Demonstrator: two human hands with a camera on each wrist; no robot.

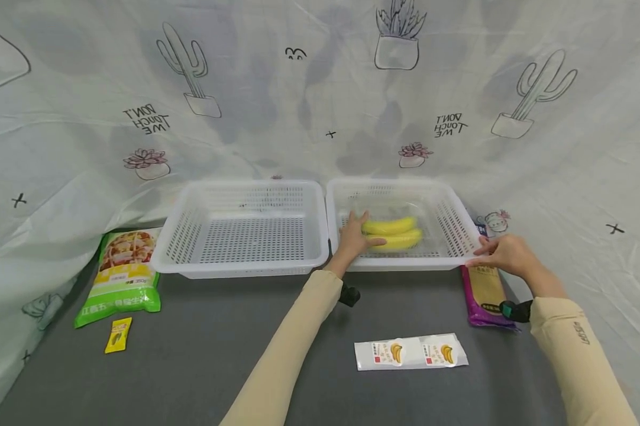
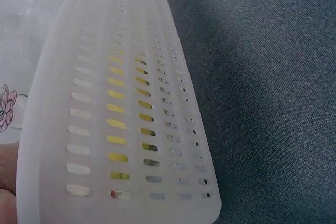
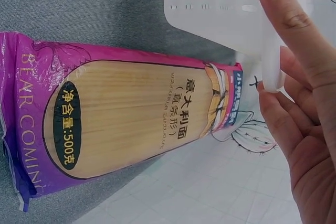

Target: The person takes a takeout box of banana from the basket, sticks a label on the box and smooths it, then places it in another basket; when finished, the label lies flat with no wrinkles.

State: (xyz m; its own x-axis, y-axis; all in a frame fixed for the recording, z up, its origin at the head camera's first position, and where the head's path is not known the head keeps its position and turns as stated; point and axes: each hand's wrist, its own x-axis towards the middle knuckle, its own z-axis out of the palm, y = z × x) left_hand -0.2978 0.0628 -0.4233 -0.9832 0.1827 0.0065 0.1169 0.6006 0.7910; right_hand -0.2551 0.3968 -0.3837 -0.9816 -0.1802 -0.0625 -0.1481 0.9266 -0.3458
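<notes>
Pinching a corner of the right basket [image 1: 405, 264], the right hand [image 1: 508, 255] could, by lifting unevenly, slide the bananas [image 1: 400, 239] inside (whether the left hand [image 1: 353, 238] beside them grips anything, I cannot tell).

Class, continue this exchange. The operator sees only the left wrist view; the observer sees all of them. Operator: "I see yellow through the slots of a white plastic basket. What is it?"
Observer: Two curved yellow bananas, lying side by side in the white slotted plastic basket.
Operator: Where is the person's bare right hand?
Observer: At the basket's near right corner, pinching the rim between thumb and fingers.
Operator: What stands just left of this basket?
Observer: A second white slotted plastic basket, with nothing visible inside it.
</notes>
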